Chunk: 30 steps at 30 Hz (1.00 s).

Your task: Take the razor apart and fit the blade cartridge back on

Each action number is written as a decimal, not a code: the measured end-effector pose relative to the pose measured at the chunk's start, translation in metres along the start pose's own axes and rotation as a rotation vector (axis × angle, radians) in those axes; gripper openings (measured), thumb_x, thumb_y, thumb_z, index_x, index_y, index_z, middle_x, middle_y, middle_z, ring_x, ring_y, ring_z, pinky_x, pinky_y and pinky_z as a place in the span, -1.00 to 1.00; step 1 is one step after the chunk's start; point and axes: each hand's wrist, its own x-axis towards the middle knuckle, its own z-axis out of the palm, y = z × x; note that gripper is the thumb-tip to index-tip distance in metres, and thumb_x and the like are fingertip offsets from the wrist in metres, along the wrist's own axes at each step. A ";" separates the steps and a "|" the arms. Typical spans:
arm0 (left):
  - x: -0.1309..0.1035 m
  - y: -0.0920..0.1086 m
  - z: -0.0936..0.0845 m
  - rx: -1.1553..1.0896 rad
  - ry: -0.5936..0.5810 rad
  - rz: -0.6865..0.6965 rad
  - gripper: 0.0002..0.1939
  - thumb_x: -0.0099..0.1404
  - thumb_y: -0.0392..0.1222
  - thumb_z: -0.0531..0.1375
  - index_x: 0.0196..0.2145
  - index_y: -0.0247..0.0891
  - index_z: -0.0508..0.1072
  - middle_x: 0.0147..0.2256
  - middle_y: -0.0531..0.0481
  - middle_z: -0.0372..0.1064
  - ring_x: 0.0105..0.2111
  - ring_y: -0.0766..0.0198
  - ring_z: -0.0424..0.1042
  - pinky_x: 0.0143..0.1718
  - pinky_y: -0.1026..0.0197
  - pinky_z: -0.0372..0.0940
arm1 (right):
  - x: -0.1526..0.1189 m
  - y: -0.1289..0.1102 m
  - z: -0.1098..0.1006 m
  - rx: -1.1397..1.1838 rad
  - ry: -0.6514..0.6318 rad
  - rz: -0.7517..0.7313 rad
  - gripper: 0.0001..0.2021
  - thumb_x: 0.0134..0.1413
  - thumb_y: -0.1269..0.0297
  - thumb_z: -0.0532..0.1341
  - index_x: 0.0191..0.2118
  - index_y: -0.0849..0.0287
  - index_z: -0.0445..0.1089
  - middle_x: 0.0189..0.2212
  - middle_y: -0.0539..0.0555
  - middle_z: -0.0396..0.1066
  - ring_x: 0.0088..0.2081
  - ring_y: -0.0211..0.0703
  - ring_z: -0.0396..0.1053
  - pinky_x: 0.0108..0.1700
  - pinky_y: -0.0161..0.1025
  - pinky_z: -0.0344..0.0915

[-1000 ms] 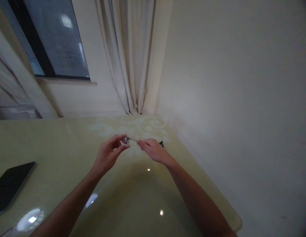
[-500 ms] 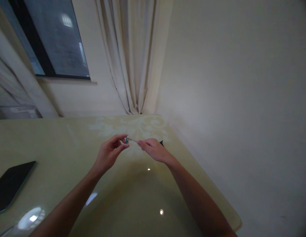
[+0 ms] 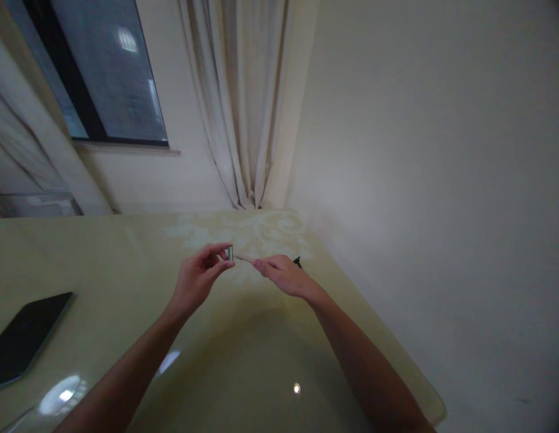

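Note:
My left hand (image 3: pixel 199 275) pinches a small flat piece (image 3: pixel 230 253), greenish with a pale edge, upright between thumb and fingers. A thin, pale stick-like item (image 3: pixel 244 258) is gripped in my right hand (image 3: pixel 282 273), its tip pointing left at the small piece. Whether the tip touches the piece cannot be told. Both hands are over the far part of the table, a short gap between them. Just behind my right hand a small black object (image 3: pixel 298 262) shows in part; most of it is hidden.
A dark tablet-like slab (image 3: pixel 29 337) lies on the glossy table (image 3: pixel 243 373) at the left. A thin cable (image 3: pixel 20 419) is at the lower left corner. Beyond the table hang curtains (image 3: pixel 243 102) beside a window (image 3: pixel 112 72); a wall (image 3: pixel 419 180) runs along the right edge.
The small piece in my left hand has turned, showing more of its greenish face. The stick's tip is slightly lower. The view has shifted a little.

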 end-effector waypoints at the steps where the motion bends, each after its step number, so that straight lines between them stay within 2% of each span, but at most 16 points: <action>1: 0.000 0.000 0.000 -0.006 -0.004 -0.003 -0.63 0.14 -0.05 0.50 -0.09 -0.16 0.71 -0.35 0.05 0.49 -0.45 0.34 0.38 -0.44 0.31 0.28 | 0.000 0.000 0.000 0.004 0.011 -0.002 -0.41 0.45 -0.22 0.03 -0.50 0.13 0.12 -0.55 -0.09 0.05 -0.46 -0.26 0.06 -0.36 -0.21 -0.07; 6: 0.000 0.003 0.001 -0.005 -0.010 0.016 -0.61 0.14 -0.05 0.50 -0.07 -0.15 0.70 -0.36 0.06 0.50 -0.44 0.32 0.39 -0.42 0.29 0.30 | -0.001 -0.002 -0.001 0.010 -0.016 -0.013 -0.40 0.46 -0.23 0.02 -0.50 0.13 0.14 -0.55 -0.08 0.08 -0.46 -0.27 0.08 -0.36 -0.21 -0.06; 10: -0.002 0.007 0.002 0.008 -0.018 0.024 -0.64 0.16 -0.06 0.50 -0.08 -0.15 0.71 -0.36 0.06 0.50 -0.43 0.33 0.40 -0.41 0.29 0.31 | 0.000 -0.001 -0.002 -0.022 0.054 -0.012 -0.41 0.45 -0.21 0.03 -0.51 0.13 0.10 -0.54 -0.08 0.05 -0.45 -0.26 0.07 -0.36 -0.20 -0.09; 14: -0.003 0.010 0.003 -0.013 -0.049 0.034 -0.61 0.16 -0.09 0.49 -0.03 -0.14 0.70 -0.36 0.06 0.49 -0.42 0.32 0.41 -0.37 0.27 0.35 | -0.001 -0.002 0.000 0.033 0.019 -0.047 -0.41 0.45 -0.23 0.02 -0.49 0.13 0.12 -0.54 -0.08 0.07 -0.46 -0.26 0.07 -0.36 -0.20 -0.08; 19: -0.004 0.009 0.002 0.009 -0.045 0.045 -0.63 0.17 -0.10 0.50 -0.05 -0.14 0.70 -0.35 0.06 0.50 -0.43 0.33 0.40 -0.38 0.27 0.33 | -0.001 -0.003 0.000 0.028 0.091 -0.005 -0.42 0.43 -0.21 0.04 -0.51 0.12 0.11 -0.54 -0.08 0.04 -0.46 -0.26 0.04 -0.36 -0.20 -0.09; 24: -0.004 0.010 0.002 0.019 -0.047 0.071 -0.63 0.19 -0.11 0.48 -0.03 -0.12 0.70 -0.35 0.06 0.49 -0.42 0.32 0.40 -0.38 0.27 0.32 | 0.001 -0.001 0.001 0.052 0.046 -0.014 -0.40 0.43 -0.25 0.02 -0.51 0.12 0.12 -0.55 -0.08 0.05 -0.46 -0.27 0.05 -0.36 -0.20 -0.07; 28: -0.003 0.011 0.003 0.027 -0.047 0.057 -0.65 0.19 -0.10 0.48 -0.05 -0.13 0.70 -0.35 0.06 0.50 -0.43 0.32 0.40 -0.37 0.26 0.34 | 0.003 0.006 0.000 0.082 0.111 0.028 -0.39 0.41 -0.28 0.04 -0.51 0.11 0.11 -0.55 -0.09 0.03 -0.47 -0.27 0.02 -0.38 -0.21 -0.09; 30: -0.004 0.010 0.004 0.022 -0.055 0.057 -0.64 0.18 -0.10 0.48 -0.05 -0.14 0.69 -0.35 0.05 0.52 -0.44 0.33 0.40 -0.37 0.25 0.34 | 0.004 0.008 0.001 0.130 0.102 0.027 -0.39 0.41 -0.30 0.04 -0.50 0.11 0.12 -0.55 -0.09 0.04 -0.48 -0.27 0.02 -0.38 -0.21 -0.09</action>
